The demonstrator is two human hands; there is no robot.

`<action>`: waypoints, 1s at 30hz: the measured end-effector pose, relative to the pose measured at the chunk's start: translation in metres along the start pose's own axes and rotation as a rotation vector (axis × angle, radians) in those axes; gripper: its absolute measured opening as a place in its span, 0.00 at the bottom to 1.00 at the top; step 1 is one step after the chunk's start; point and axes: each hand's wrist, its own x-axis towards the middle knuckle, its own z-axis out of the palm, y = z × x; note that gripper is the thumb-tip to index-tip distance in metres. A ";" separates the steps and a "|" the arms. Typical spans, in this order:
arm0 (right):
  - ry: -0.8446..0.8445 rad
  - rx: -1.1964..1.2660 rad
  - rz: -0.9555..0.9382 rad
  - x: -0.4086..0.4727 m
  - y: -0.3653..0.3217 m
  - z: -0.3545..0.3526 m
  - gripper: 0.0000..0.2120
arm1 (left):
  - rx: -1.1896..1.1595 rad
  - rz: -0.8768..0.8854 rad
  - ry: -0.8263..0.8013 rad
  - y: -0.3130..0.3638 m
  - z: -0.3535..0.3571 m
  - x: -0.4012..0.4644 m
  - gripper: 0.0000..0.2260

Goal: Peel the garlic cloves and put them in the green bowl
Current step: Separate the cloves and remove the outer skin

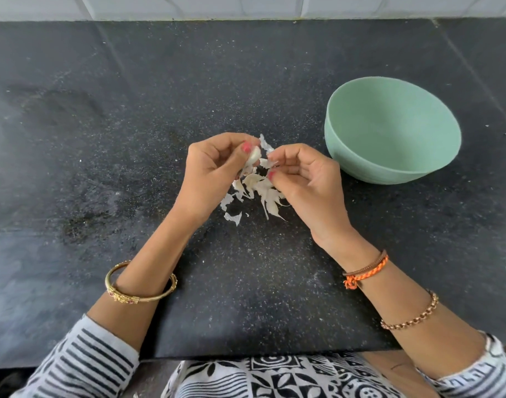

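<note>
My left hand [211, 170] holds a white garlic clove [254, 156] between thumb and fingers above the black counter. My right hand [300, 179] pinches a strip of papery skin [266, 162] that hangs off the clove. Both hands meet at the middle of the view. Beneath them a heap of white garlic skins [260, 193] lies on the counter. The green bowl [392, 130] stands to the right of my right hand, a short gap away. The bowl's inner wall facing me shows nothing in it; its bottom is hidden by the near rim.
The dark speckled stone counter [131, 139] spreads wide to the left and back. A white tiled wall [246, 7] runs along its far edge. The counter's near edge [246, 354] lies just in front of my body.
</note>
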 end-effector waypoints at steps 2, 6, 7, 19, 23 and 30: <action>0.004 0.000 -0.017 0.000 0.000 0.000 0.08 | -0.009 -0.005 -0.005 0.000 0.001 -0.001 0.05; 0.007 0.003 -0.033 0.000 0.001 -0.001 0.07 | -0.045 0.000 0.010 0.002 0.006 -0.004 0.04; 0.006 0.003 -0.040 0.000 0.001 0.000 0.06 | -0.062 -0.010 0.013 0.002 0.006 -0.004 0.04; 0.068 0.334 0.207 0.002 -0.003 -0.002 0.07 | -0.076 -0.054 -0.080 0.003 0.001 -0.001 0.06; 0.084 0.321 0.237 0.003 -0.004 -0.004 0.05 | -0.010 -0.075 -0.217 0.001 -0.005 0.000 0.02; 0.070 0.225 0.197 0.002 -0.001 -0.003 0.07 | 0.007 -0.161 -0.072 -0.002 -0.001 0.001 0.11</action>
